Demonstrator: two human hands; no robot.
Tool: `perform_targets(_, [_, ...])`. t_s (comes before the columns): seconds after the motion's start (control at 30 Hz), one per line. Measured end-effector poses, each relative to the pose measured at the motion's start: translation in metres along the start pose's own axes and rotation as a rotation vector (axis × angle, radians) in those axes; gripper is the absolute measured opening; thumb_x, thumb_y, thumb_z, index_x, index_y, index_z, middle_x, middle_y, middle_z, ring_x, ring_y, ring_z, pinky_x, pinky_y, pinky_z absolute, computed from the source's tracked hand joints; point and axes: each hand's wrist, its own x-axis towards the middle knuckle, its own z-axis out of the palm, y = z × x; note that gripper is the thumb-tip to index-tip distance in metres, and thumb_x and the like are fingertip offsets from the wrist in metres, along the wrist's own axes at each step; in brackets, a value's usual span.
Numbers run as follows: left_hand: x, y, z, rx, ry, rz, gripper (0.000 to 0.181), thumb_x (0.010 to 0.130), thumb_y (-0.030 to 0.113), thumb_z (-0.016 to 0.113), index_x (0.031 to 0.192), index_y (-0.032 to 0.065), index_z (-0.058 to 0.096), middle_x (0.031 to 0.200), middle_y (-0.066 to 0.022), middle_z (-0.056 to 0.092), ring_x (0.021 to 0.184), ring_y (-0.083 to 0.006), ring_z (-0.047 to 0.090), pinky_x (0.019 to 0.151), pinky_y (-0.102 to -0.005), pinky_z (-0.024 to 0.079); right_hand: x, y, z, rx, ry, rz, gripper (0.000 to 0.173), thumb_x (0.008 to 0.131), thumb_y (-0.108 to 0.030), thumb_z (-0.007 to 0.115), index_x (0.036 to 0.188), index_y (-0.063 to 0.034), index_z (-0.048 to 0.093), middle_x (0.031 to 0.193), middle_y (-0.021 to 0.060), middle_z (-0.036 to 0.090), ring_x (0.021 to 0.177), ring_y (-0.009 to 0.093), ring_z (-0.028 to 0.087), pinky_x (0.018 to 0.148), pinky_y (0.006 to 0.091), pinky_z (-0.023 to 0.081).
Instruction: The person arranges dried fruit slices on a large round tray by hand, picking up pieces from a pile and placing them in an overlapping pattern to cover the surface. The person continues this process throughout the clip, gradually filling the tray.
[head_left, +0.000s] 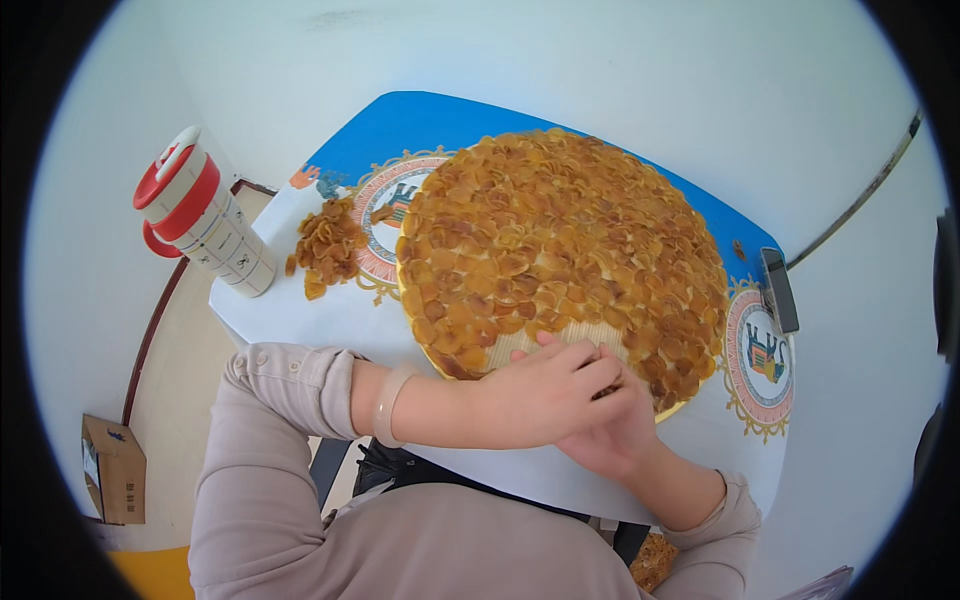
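Observation:
Both hands meet over the near edge of a large round tray (589, 332) with a pale ribbed surface. My left hand (574, 386), with a pale bangle on its wrist, lies across my right hand (611, 439). The left fingers bend over the right hand and hide much of it. A small dark spot shows between the fingers; whether it is a held piece or shadow, I cannot tell. Thin amber-brown dried slices (555, 225) cover most of the tray, overlapping in places. A bare patch of the ribbed surface shows just beyond my fingers.
A loose pile of similar slices (328, 238) lies left of the tray. Farther left stands a red-and-white lidded tumbler (217, 225). A dark phone-like device (780, 291) is at the right edge of the patterned tablecloth (337, 319). A cardboard box (116, 472) sits on the floor.

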Motion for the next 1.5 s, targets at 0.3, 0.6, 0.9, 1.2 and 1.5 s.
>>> perform_targets(0.3, [0.004,0.013,0.013,0.192,0.021,-0.029,0.035,0.08,0.022,0.061,0.113,0.0087,0.058,0.1,-0.0065,0.055,0.093,-0.0242,0.056,0.082,-0.038,0.045,-0.002,-0.008,-0.014,0.057,0.076,-0.005,0.047,0.107,-0.038,0.028,0.14,-0.0123,0.05,0.142,0.0111,0.051,0.134,0.024,0.046,0.112,0.0434,0.037])
perform_targets(0.6, [0.006,0.006,0.003,0.007,-0.057,-0.055,0.054,0.085,0.045,0.063,0.125,0.0108,0.055,0.118,-0.0105,0.056,0.111,-0.0279,0.057,0.093,-0.0405,0.046,-0.002,-0.012,-0.044,0.12,0.015,0.06,0.043,0.106,-0.038,0.032,0.133,-0.0123,0.053,0.126,0.0091,0.06,0.121,0.025,0.057,0.1,0.0446,0.05])
perform_targets(0.9, [-0.013,-0.092,-0.124,0.183,-0.082,-0.615,0.022,0.092,0.012,0.064,0.113,0.0063,0.064,0.104,-0.0114,0.067,0.093,-0.031,0.065,0.077,-0.0392,0.053,0.003,-0.012,-0.035,0.466,0.014,0.042,0.044,0.106,-0.032,0.033,0.133,-0.0054,0.056,0.142,0.0212,0.05,0.136,0.042,0.042,0.116,0.058,0.029])
perform_targets(1.2, [-0.119,-0.17,-0.149,0.252,-0.541,-1.102,0.015,0.087,0.015,0.068,0.1,0.0066,0.069,0.094,-0.0103,0.071,0.088,-0.0294,0.066,0.075,-0.0399,0.052,0.005,-0.011,-0.034,0.357,-0.001,0.038,0.043,0.106,-0.032,0.036,0.136,-0.0073,0.054,0.143,0.02,0.051,0.138,0.039,0.041,0.116,0.0564,0.031])
perform_targets(1.5, [-0.131,-0.171,-0.125,0.31,-0.412,-1.061,0.016,0.08,0.014,0.071,0.094,0.006,0.068,0.088,-0.0121,0.071,0.085,-0.0315,0.067,0.074,-0.0412,0.052,0.0,-0.009,-0.029,0.397,-0.033,0.084,0.042,0.106,-0.03,0.035,0.137,-0.0066,0.052,0.143,0.0212,0.05,0.137,0.041,0.043,0.117,0.0578,0.029])
